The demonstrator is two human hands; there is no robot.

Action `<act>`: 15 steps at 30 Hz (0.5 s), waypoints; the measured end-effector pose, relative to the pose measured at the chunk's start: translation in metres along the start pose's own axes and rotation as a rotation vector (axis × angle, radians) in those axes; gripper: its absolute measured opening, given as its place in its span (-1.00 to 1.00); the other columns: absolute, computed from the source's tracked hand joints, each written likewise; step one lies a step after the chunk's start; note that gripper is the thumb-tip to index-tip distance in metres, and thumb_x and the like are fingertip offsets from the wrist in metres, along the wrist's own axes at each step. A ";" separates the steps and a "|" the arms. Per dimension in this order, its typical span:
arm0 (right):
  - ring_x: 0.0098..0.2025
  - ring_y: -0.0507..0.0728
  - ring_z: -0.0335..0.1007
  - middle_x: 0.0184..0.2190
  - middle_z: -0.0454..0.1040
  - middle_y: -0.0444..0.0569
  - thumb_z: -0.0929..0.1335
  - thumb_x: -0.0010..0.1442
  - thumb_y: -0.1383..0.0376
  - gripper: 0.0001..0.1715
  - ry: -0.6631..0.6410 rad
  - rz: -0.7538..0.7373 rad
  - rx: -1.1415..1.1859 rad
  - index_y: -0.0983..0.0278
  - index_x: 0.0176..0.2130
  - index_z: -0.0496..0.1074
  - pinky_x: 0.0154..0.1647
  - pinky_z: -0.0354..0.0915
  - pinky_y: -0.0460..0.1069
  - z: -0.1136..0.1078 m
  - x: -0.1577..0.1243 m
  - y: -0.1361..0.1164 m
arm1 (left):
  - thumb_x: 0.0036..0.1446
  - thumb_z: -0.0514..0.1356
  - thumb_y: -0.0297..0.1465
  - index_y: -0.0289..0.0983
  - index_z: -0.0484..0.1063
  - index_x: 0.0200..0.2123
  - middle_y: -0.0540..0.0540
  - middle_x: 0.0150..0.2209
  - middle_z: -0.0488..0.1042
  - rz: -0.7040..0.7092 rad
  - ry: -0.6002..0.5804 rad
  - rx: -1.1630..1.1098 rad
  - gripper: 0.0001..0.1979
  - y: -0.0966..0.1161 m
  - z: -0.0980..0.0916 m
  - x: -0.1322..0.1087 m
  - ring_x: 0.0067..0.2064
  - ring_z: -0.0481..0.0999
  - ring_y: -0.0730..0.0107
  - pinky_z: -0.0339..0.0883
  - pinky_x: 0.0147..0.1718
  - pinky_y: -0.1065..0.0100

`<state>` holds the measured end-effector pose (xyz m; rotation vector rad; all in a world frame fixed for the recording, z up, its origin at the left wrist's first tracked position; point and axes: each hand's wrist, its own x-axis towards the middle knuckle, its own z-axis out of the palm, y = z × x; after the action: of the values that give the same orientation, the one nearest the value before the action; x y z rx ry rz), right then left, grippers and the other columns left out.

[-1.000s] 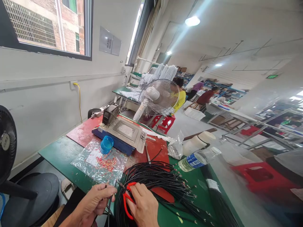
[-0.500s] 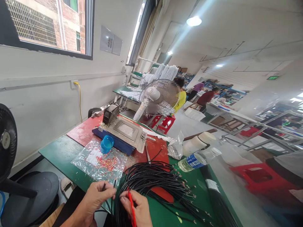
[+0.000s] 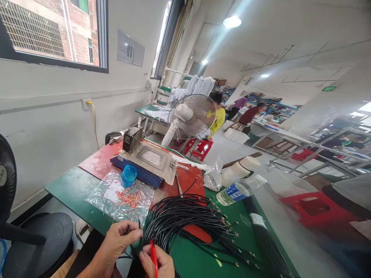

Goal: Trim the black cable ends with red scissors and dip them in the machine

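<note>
My left hand [image 3: 117,247] is closed, pinching a black cable [image 3: 139,223] whose end stands up between thumb and fingers. Close beside it on the right, my right hand [image 3: 160,264] grips a red-handled tool [image 3: 154,256]. The tool's tip is dark and points toward the cables, but its exact kind is hard to make out. A large bundle of black cables [image 3: 185,210] lies on the table just beyond my right hand, with stripped, reddish ends fanned out to the right.
A clear plastic bag [image 3: 101,197] carries red and yellow scraps and a blue cup [image 3: 128,175]. Behind it stands a blue-based device [image 3: 139,174] with a small fan. A water bottle [image 3: 232,194] and a white flask [image 3: 237,172] stand right; a floor fan [image 3: 185,116] is beyond.
My right hand with the red-handled tool has moved left and down, closer to my left hand. The left hand keeps its pinch on the cable. The whole view has shifted slightly.
</note>
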<state>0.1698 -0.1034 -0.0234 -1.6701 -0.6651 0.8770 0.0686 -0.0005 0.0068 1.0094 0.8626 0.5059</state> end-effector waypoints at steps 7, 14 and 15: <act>-0.53 0.10 0.24 -0.47 0.43 0.08 0.33 -0.21 -0.19 -0.23 0.564 0.136 -0.373 0.35 -0.22 0.49 -0.50 0.19 -0.03 -0.142 0.041 -0.049 | -0.13 0.27 -0.02 -0.34 0.51 -0.25 -0.09 -0.36 0.25 -0.028 -0.106 -0.261 -0.48 0.012 -0.006 -0.012 -0.43 0.05 0.52 -0.08 -0.50 0.45; -0.49 0.14 0.32 -0.38 0.43 0.10 0.20 0.05 -0.10 -0.47 0.499 -0.001 -0.956 0.25 -0.33 0.44 -0.50 0.18 -0.03 -0.181 0.036 -0.049 | -0.25 0.39 -0.14 -0.41 0.48 -0.27 0.00 -0.56 0.21 -0.064 0.028 -0.309 -0.47 0.017 -0.001 -0.014 -0.50 0.10 0.55 -0.02 -0.50 0.46; -0.42 0.14 0.35 -0.36 0.43 0.08 0.24 0.03 -0.10 -0.49 0.446 -0.101 -0.916 0.25 -0.30 0.44 -0.44 0.22 -0.04 -0.167 0.034 -0.046 | -0.29 0.41 -0.16 -0.40 0.48 -0.29 -0.01 -0.56 0.24 -0.075 0.044 -0.335 -0.48 0.018 0.000 -0.014 -0.50 0.12 0.55 0.00 -0.50 0.47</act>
<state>0.3267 -0.1571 0.0382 -2.5027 -0.8871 0.0624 0.0610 -0.0023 0.0285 0.6601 0.8191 0.5882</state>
